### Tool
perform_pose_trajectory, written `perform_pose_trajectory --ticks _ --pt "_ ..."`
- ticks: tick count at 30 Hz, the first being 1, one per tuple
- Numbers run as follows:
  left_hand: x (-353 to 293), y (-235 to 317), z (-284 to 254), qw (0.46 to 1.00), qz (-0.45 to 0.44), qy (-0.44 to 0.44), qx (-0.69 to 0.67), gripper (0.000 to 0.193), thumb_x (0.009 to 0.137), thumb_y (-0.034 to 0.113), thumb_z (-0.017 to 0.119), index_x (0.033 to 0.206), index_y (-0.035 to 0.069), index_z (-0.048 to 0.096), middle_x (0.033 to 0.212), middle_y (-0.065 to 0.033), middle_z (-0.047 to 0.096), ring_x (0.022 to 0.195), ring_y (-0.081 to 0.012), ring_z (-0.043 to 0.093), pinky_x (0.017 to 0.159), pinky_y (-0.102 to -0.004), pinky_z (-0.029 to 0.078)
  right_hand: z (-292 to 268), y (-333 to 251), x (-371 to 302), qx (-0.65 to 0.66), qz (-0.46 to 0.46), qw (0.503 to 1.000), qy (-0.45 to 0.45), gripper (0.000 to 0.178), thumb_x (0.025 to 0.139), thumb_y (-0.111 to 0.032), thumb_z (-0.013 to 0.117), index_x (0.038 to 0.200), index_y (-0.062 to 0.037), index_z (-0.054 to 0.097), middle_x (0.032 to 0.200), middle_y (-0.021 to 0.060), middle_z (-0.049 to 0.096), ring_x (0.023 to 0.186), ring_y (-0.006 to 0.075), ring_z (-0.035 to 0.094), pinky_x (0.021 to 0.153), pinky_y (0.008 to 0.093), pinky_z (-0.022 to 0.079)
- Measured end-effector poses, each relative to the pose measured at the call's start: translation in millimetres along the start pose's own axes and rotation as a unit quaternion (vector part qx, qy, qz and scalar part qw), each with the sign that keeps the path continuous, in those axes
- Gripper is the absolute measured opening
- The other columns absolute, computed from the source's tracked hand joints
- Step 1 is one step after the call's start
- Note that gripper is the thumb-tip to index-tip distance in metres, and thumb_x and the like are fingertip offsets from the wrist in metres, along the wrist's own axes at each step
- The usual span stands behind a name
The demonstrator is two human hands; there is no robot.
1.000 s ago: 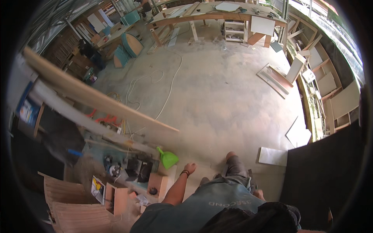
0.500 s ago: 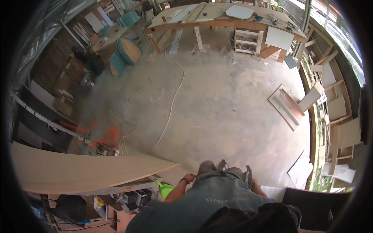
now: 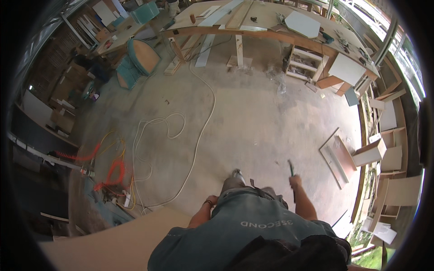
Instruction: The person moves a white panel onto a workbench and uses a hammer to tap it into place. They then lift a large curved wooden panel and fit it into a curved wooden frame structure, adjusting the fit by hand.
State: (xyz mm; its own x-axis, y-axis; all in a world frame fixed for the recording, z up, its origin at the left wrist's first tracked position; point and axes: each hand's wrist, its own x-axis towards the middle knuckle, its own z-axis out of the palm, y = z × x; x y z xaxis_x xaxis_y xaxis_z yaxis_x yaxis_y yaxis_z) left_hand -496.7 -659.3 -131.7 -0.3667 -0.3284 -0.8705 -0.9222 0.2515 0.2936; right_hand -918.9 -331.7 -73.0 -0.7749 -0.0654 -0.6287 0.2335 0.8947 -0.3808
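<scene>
My right hand (image 3: 295, 181) grips a tool (image 3: 291, 168) over the floor (image 3: 253, 117); I can't tell whether my left hand (image 3: 211, 200) is closed. Under the bench's (image 3: 267, 14) front edge, a rack (image 3: 304, 67) holds indistinct items.

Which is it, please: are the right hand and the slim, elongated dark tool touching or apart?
Touching: the head view shows the right hand closed around the dark tool, which projects from both sides of it.

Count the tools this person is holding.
1: a slim dark tool in the right hand, out to the body's right. The left hand shows none, but its palm is hidden, so a small one could be.
</scene>
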Motion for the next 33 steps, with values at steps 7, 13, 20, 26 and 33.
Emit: perform_pose_trajectory --ticks 7,13,20,26,33 --pt "116.5 144.8 -284.8 0.983 0.015 0.151 -0.105 0.042 0.097 0.039 0.062 0.121 0.006 0.069 0.106 -0.0101 0.074 0.094 -0.0228 0.071 0.084 -0.0383 0.056 72.5 -45.1 27.4 0.022 0.164 0.977 -0.131 0.032 0.084 -0.023 0.067 0.093 0.0071 0.074 0.079 0.0208 0.07 0.079 0.0317 0.071 0.068 0.0459 0.054" --pt "224.5 287.1 -444.9 0.951 0.002 0.156 -0.265 0.04 0.097 0.037 0.062 0.123 0.006 0.067 0.103 -0.0101 0.072 0.092 -0.0196 0.07 0.08 -0.0334 0.056 71.3 -169.9 119.4 0.051 0.2 0.968 -0.146 0.032 0.083 -0.024 0.067 0.095 0.0054 0.074 0.088 0.0232 0.071 0.088 0.0358 0.071 0.075 0.0477 0.054" --pt "333.6 401.7 -532.0 0.993 0.012 0.048 -0.108 0.051 0.096 0.045 0.06 0.124 0.003 0.067 0.113 -0.012 0.073 0.096 -0.0289 0.071 0.085 -0.0413 0.057 7.1 -391.4 339.9 -0.042 0.098 0.983 -0.148 0.032 0.083 -0.024 0.066 0.097 0.0035 0.074 0.099 0.026 0.072 0.098 0.0404 0.07 0.083 0.0498 0.055" --pt "434.5 546.2 -707.8 0.932 0.058 0.175 -0.312 0.038 0.099 0.036 0.06 0.114 0.002 0.069 0.097 -0.0082 0.072 0.087 -0.0214 0.069 0.076 -0.0368 0.056 -114.7 -732.0 540.2 -0.03 -0.107 0.993 0.041 0.038 0.086 -0.026 0.061 0.108 0.0026 0.071 0.106 0.033 0.069 0.106 0.0489 0.066 0.09 0.0533 0.053" --pt "544.4 727.0 -961.2 0.862 0.231 0.287 -0.349 0.033 0.1 0.033 0.06 0.101 0.001 0.07 0.086 -0.0064 0.07 0.079 -0.0171 0.065 0.071 -0.0341 0.053 -222.6 -1032.0 601.9 0.234 -0.281 0.904 0.222 0.026 0.093 -0.021 0.066 0.105 0.0022 0.063 0.087 0.0193 0.069 0.081 0.0289 0.066 0.075 0.0421 0.051"
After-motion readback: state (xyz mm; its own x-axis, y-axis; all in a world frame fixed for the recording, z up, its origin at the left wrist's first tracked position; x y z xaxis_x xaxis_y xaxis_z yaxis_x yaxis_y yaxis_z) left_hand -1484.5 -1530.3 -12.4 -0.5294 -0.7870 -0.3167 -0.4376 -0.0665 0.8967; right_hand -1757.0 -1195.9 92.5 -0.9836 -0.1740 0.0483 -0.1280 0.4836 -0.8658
